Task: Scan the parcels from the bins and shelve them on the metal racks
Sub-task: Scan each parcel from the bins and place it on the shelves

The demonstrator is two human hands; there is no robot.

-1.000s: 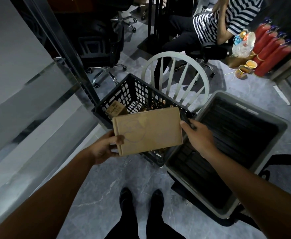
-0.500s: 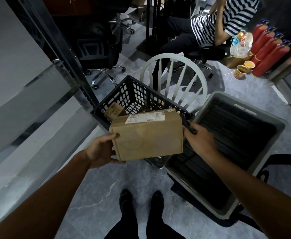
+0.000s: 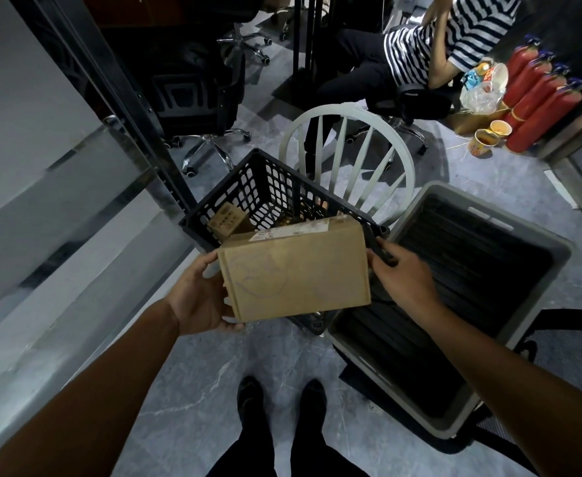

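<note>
I hold a brown cardboard parcel (image 3: 296,270) in front of me, above the near edge of a black lattice crate (image 3: 248,187). A white label shows on the parcel's top face. My left hand (image 3: 201,297) grips the parcel's left end, thumb on top and fingers underneath. At the parcel's right end, my right hand (image 3: 403,277) is curled round a slim black object (image 3: 379,247), seemingly a scanner. A smaller brown box (image 3: 227,222) lies inside the crate.
A large grey bin (image 3: 554,256) with a dark inside stands at the right. A white spindle-back chair (image 3: 348,156) is behind the crate. A seated person in a striped shirt (image 3: 430,46), office chairs and red cylinders (image 3: 537,98) are further back. A glass partition runs along the left.
The parcel has tipped so its labelled top face now shows, and it has dropped slightly lower. Both hands kept their hold at its ends.
</note>
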